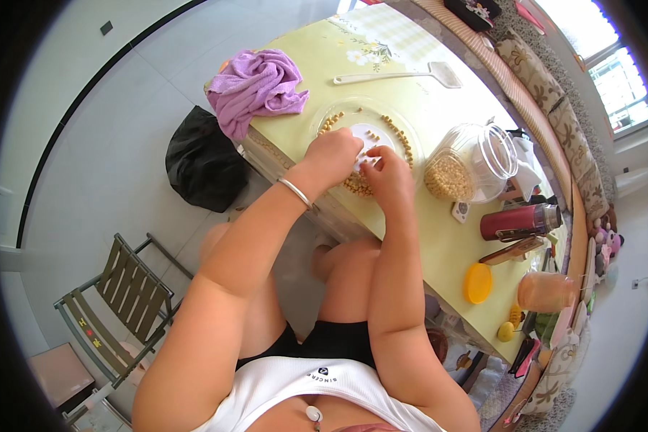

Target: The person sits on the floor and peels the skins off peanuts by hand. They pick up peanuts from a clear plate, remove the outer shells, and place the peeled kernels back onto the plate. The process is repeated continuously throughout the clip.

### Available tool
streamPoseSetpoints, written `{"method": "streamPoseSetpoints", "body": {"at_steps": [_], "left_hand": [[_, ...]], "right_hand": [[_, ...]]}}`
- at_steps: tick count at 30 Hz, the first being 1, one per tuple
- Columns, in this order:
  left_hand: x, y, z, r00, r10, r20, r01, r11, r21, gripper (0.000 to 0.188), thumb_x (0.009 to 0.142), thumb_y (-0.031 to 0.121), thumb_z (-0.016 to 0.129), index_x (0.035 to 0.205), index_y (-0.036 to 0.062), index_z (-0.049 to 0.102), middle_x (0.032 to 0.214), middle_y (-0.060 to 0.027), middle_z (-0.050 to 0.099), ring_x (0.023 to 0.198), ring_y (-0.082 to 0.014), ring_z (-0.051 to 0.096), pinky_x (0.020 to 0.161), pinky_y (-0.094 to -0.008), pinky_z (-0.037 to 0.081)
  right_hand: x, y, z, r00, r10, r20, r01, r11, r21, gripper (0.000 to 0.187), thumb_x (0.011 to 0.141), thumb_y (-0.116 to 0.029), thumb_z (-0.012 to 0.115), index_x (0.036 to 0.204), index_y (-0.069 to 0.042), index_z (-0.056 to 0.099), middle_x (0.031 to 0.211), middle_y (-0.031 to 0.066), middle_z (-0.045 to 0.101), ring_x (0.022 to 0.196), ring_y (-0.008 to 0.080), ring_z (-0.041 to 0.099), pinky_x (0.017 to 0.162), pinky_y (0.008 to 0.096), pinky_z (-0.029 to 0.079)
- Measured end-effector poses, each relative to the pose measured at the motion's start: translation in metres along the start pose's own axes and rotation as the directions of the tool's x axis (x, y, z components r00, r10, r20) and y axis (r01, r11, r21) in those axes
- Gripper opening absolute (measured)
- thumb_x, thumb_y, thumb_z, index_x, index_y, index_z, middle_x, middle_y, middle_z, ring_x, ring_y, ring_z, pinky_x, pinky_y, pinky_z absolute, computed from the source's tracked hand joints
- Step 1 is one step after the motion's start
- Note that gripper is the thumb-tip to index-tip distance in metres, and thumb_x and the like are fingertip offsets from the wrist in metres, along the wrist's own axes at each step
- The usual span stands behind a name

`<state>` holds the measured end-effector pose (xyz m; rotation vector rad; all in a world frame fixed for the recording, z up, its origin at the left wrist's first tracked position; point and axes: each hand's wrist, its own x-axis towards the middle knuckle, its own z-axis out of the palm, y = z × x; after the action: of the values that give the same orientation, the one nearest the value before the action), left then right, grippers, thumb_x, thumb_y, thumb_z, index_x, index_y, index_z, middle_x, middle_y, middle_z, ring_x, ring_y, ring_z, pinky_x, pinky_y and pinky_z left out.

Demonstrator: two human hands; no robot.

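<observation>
Both of my hands are over a clear round plate point(322, 120) holding small tan beans point(357, 185), most of them lying in a ring around the rim. A few more beans are at its pale middle. My left hand point(335, 155) is closed, thumb and fingers pressed together above the plate's centre; what it holds is hidden. Beside it, my right hand point(388, 173) has its fingertips pinched together low over the beans, and anything between them is too small to make out. Right of the plate, a clear wide-mouthed jar point(475, 162) lies tilted, with many similar beans inside.
A purple cloth point(255, 90) lies at the table's left corner. Beyond the plate is a white spatula point(396, 75). On the right are a dark red thermos point(518, 220), a yellow lid point(477, 283) and an orange-filled container point(546, 291). A black bag point(203, 162) and folding chair point(132, 291) stand left.
</observation>
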<state>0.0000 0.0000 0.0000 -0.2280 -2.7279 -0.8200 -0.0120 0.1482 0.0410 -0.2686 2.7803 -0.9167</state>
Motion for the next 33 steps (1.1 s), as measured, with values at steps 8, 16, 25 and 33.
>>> {"method": "streamPoseSetpoints", "body": {"at_steps": [8,16,25,33], "left_hand": [[-0.003,0.006,-0.003,0.976,-0.071,-0.207,0.028,0.978,-0.206,0.008,0.078,0.008,0.058,0.081,0.0034,0.064,0.082,-0.0170,0.060,0.073,-0.0334,0.060,0.068,-0.0406,0.050],[-0.006,-0.002,-0.025,0.882,-0.371,0.291,0.346,0.093,-0.933,0.010,0.083,0.008,0.057,0.087,0.0020,0.064,0.079,-0.0054,0.062,0.071,-0.0139,0.059,0.064,-0.0277,0.050],[-0.011,-0.003,-0.025,0.787,-0.371,0.493,0.307,-0.457,-0.835,0.016,0.087,0.015,0.059,0.092,0.0001,0.063,0.085,-0.0076,0.063,0.077,-0.0165,0.061,0.068,-0.0286,0.052],[-0.012,0.004,-0.015,0.769,-0.423,0.479,0.261,-0.477,-0.839,0.019,0.088,0.016,0.059,0.094,-0.0014,0.061,0.086,-0.0093,0.063,0.082,-0.0193,0.062,0.072,-0.0300,0.053]], "right_hand": [[-0.004,-0.008,0.012,0.987,-0.155,-0.030,0.140,0.949,-0.283,0.017,0.081,-0.021,0.062,0.092,-0.009,0.063,0.087,0.0121,0.068,0.082,0.0294,0.064,0.072,0.0397,0.049],[0.000,-0.004,0.023,0.981,-0.153,-0.118,0.119,0.960,-0.252,0.017,0.084,-0.025,0.061,0.089,-0.008,0.059,0.085,0.0120,0.068,0.082,0.0308,0.065,0.070,0.0431,0.049],[-0.001,-0.005,0.018,0.989,-0.127,-0.068,0.102,0.949,-0.298,0.024,0.084,-0.028,0.065,0.090,-0.005,0.060,0.080,0.0124,0.066,0.079,0.0296,0.063,0.070,0.0417,0.048],[0.004,-0.002,0.027,0.966,-0.153,-0.207,0.143,0.988,-0.062,0.016,0.087,-0.017,0.061,0.094,-0.003,0.057,0.080,0.0145,0.065,0.072,0.0289,0.064,0.065,0.0401,0.049]]}}
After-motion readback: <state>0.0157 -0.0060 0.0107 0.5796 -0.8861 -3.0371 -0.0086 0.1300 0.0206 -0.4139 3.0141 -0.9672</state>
